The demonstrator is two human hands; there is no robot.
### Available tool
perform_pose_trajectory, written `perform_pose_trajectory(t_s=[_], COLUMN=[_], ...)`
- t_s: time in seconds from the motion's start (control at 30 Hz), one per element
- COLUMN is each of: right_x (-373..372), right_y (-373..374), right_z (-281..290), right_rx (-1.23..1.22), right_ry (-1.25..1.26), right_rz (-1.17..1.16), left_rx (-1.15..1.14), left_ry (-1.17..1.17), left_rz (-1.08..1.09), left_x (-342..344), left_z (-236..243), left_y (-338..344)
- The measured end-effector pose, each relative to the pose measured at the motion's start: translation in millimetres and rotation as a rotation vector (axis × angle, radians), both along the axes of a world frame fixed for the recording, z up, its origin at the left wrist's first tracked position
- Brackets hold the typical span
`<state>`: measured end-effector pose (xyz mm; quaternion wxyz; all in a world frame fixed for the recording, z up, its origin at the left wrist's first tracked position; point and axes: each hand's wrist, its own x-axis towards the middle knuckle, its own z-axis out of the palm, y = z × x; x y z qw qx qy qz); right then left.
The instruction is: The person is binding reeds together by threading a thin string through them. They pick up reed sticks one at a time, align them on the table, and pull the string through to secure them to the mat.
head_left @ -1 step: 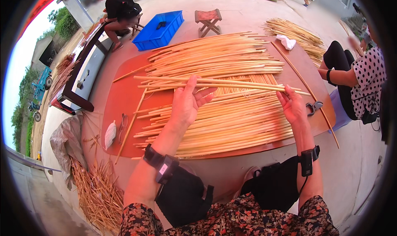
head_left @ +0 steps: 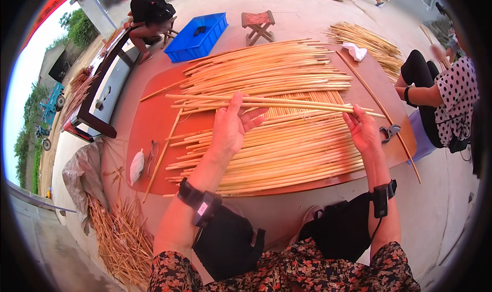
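Note:
A few long, pale yellow straight stalks (head_left: 302, 103) lie level across both my hands. My left hand (head_left: 230, 130) holds them toward their left part, thumb over them and the other fingers partly spread. Near their right ends, my right hand (head_left: 364, 130) pinches them between thumb and fingertips. Beneath them, a woven panel of stalks (head_left: 287, 106) shows between two spread layers: a far layer of stalks (head_left: 261, 66) and a near layer of stalks (head_left: 271, 159). Thin pale thread loops beside the panel, close to my right hand. All lie on a reddish-brown table (head_left: 148, 102).
Pliers (head_left: 390, 132) and a long rod (head_left: 379, 105) lie at the table's right; a white wrapped bundle (head_left: 137, 167) at its left. Beyond stand a blue crate (head_left: 179, 48) and a folding stool (head_left: 258, 19). A person (head_left: 453, 92) sits at right, another (head_left: 148, 10) far left. Dry stalks (head_left: 120, 235) heap lower left.

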<state>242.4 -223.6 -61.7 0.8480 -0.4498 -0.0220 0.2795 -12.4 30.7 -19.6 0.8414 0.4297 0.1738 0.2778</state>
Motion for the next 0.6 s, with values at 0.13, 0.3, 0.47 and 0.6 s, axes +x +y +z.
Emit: perform_pose_trajectory(t_s=[0.13, 0.3, 0.47, 0.6], right_x=[-1.5, -1.5, -2.0, -2.7], right_y=[-0.7, 3.7, 4.2, 5.5], right_z=[1.5, 6.6, 7.7, 8.9], right_rx=[0.030, 0.049, 0.085, 0.098], right_ry=[-0.005, -0.011, -0.042, -0.033], right_rz=[0.049, 0.023, 0.030, 0.014], left_rx=[-0.038, -0.003, -0.006, 0.027], left_ry=[0.038, 0.098, 0.081, 0.104], left_rz=[0.010, 0.034, 0.022, 0.047], left_x=[-3.2, 0.7, 2.8, 3.4], left_z=[1.1, 3.9, 4.5, 4.1], left_y=[4.2, 9.1, 9.6, 10.6])
